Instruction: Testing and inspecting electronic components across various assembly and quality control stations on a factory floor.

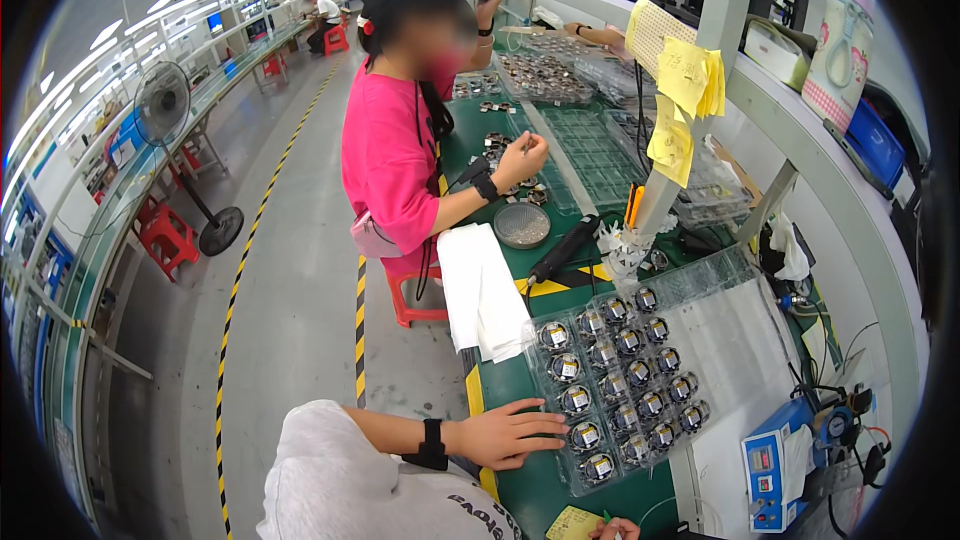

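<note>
My left hand (510, 435) lies flat with its fingers stretched out, fingertips on the near left edge of a clear plastic tray (572, 325). Round black-and-silver electronic parts (585, 434) with small pale labels sit in rows in the tray's pockets. At the lower edge of the picture, only the fingers of my right hand (618, 530) show, curled together. A small green tip sticks up beside them, but what they hold is mostly cut off. Just left of these fingers is a yellow paper note (573, 523) on the green mat.
A blue control box (765, 470) with a gauge and hoses stands at right. Beyond the tray are a black-handled tool (565, 248), a round dish (522, 225) and white sheets (475, 290). A post (722, 30) bears yellow notes. A co-worker in pink (385, 140) sits further along.
</note>
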